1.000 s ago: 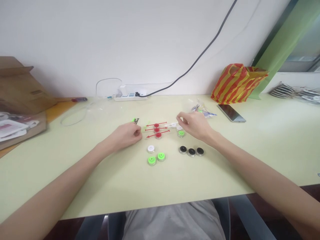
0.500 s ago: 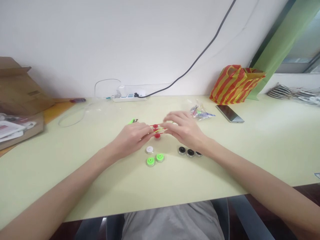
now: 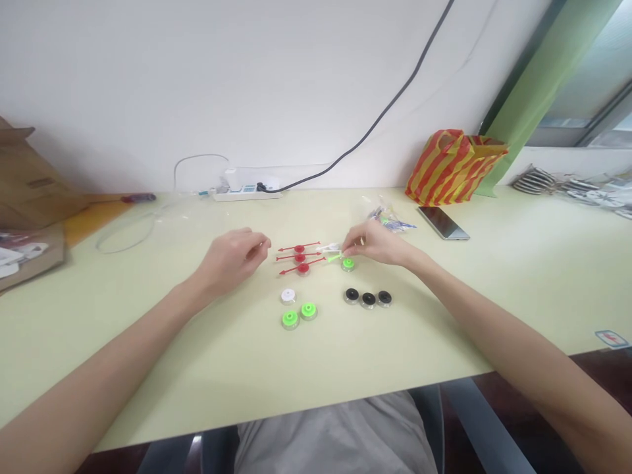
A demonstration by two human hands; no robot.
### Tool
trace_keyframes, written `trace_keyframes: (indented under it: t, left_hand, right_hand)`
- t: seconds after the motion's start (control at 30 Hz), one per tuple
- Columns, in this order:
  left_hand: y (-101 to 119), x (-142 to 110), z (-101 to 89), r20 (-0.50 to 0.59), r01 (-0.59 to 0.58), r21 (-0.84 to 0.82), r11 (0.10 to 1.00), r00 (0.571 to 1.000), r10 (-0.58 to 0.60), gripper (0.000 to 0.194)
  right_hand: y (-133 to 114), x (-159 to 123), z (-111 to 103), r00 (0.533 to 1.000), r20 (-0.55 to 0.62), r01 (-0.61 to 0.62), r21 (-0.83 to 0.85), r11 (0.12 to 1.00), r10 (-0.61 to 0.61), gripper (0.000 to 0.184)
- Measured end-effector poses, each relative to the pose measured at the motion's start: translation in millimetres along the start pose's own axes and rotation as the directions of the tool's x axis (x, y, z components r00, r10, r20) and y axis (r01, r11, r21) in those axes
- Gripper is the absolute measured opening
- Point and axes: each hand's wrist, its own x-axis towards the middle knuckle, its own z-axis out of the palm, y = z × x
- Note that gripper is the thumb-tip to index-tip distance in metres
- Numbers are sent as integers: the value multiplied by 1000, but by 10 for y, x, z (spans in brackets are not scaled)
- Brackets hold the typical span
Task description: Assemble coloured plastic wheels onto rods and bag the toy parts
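My right hand (image 3: 378,242) pinches a light green arrow-shaped pointer (image 3: 334,258), tilted beside a round green-topped spinner base (image 3: 348,263). White pointers (image 3: 330,247) lie just beyond its fingertips, partly covered. Left of these stand three red spinners, each a red arrow on a round clear base; the front one (image 3: 303,268) is nearest me. My left hand (image 3: 236,258) rests to their left with fingers curled in; whatever is inside or behind it is hidden. Closer to me are a white-topped base (image 3: 288,296), two green-topped bases (image 3: 290,319) and three black-topped bases (image 3: 368,299).
A clear bag of small coloured parts (image 3: 390,220) lies behind my right hand, near a phone (image 3: 443,223) and a striped bag (image 3: 454,170). Along the wall is a power strip (image 3: 247,193). A cardboard box (image 3: 39,181) stands at left.
My hands have moved apart, uncovering the red spinners. My right hand has shifted slightly right with the green pointer, and my left hand has drawn back left. The view has turned slightly right.
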Motion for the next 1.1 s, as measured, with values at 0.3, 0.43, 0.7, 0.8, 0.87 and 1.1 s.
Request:
trace_keyframes:
  t: [0.3, 0.43, 0.7, 0.8, 0.87, 1.1]
  left_hand:
    - [-30, 10, 7, 18, 52, 19, 998, 998, -53, 30]
    - [-47, 9, 13, 24, 66, 25, 998, 998, -66, 31]
    - [-9, 23, -8, 41, 78, 47, 996, 996, -80, 33]
    - [-8, 23, -9, 51, 78, 58, 995, 995, -81, 33]
    - [-14, 22, -8, 54, 80, 53, 995, 995, -83, 33]
    - [-10, 25, -11, 60, 73, 54, 996, 995, -76, 32]
  right_hand:
    - [-93, -34, -46, 986, 154, -75, 106, 992, 59, 13]
    - [-43, -49, -101, 970, 213, -161, 208, 965, 116, 13]
    - [-43, -78, -74, 940, 267, -304, 370, 878, 213, 27]
    - [-59, -76, -46, 928, 278, -339, 357, 870, 248, 28]
    - [-55, -73, -32, 926, 285, -342, 344, 875, 250, 30]
    - [-47, -79, -24, 912, 298, -373, 315, 873, 282, 30]
